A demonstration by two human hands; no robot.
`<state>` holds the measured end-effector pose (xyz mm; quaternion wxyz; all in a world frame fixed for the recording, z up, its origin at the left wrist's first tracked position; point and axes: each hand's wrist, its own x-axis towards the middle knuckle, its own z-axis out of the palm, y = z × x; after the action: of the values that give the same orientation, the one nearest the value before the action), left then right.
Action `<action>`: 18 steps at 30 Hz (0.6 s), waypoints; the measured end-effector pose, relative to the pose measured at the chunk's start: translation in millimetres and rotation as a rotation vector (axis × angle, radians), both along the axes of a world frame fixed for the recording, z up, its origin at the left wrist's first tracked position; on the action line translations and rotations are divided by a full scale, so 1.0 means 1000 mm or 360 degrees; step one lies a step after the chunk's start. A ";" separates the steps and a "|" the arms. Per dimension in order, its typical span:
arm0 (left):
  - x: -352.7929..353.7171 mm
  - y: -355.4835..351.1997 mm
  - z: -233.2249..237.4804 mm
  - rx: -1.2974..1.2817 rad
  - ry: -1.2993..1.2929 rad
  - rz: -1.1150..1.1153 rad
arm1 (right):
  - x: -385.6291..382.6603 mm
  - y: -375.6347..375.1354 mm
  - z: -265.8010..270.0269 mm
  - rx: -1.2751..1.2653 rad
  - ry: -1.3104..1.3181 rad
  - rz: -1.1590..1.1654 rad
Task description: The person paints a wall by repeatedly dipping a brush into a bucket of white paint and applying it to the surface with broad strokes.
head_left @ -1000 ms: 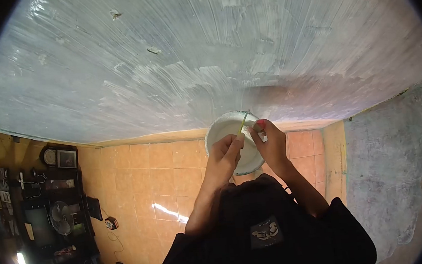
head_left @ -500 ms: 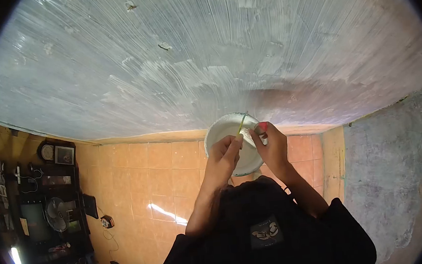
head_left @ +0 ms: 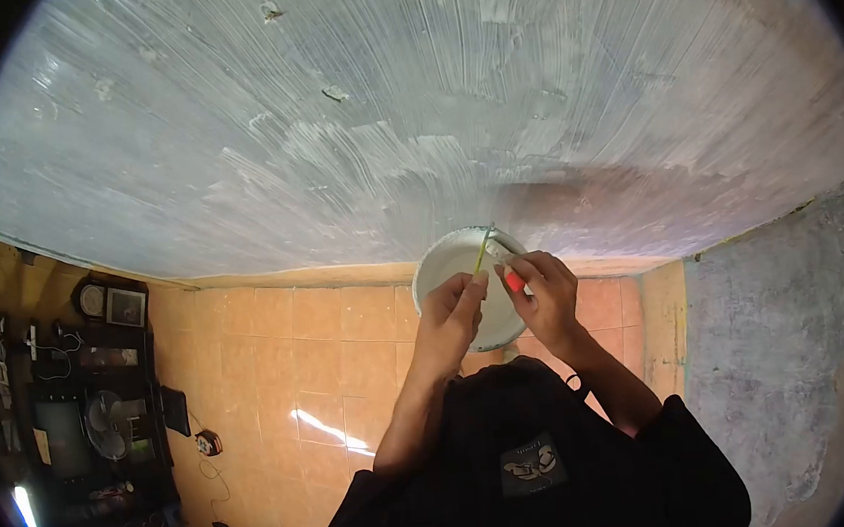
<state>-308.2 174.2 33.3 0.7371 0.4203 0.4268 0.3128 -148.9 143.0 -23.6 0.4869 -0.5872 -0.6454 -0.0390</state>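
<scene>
My left hand [head_left: 453,311] is closed on a thin yellow-green strip [head_left: 483,255], which points up and away over a white basin [head_left: 429,260]. Close beside it, my right hand [head_left: 548,298] grips a red-ended tool [head_left: 515,281] with a whitish part reaching toward the strip; its exact kind I cannot make out. The fingers of both hands are bent, and the hands are a small gap apart. Beneath them the basin holds a pale whitish content, partly hidden by the hands.
A wall [head_left: 409,114] with streaky whitish brush marks rises just beyond the basin. Orange floor tiles [head_left: 261,368] spread to the left. A dark cabinet [head_left: 100,482] with a fan [head_left: 107,425] stands at far left. Another grey, patchy wall [head_left: 760,334] is on the right.
My right hand has turned and shifted slightly, so the red end now sits lower and the whitish part shows more. My left hand stays nearly in place with the strip.
</scene>
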 end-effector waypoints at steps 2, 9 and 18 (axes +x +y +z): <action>0.001 -0.001 0.000 0.0002 -0.0008 0.0017 | 0.001 -0.001 0.000 0.0054 -0.0108 -0.0009; 0.008 -0.005 -0.002 -0.0067 -0.0090 0.0079 | 0.009 -0.001 0.004 0.0040 -0.0088 0.0061; 0.007 -0.001 -0.019 -0.0124 -0.0047 0.0133 | 0.025 -0.024 0.005 -0.0403 0.0405 0.0233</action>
<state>-301.1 172.8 14.3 0.7456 0.3684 0.4448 0.3325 -123.5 118.6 -18.3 0.4884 -0.5954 -0.6194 0.1526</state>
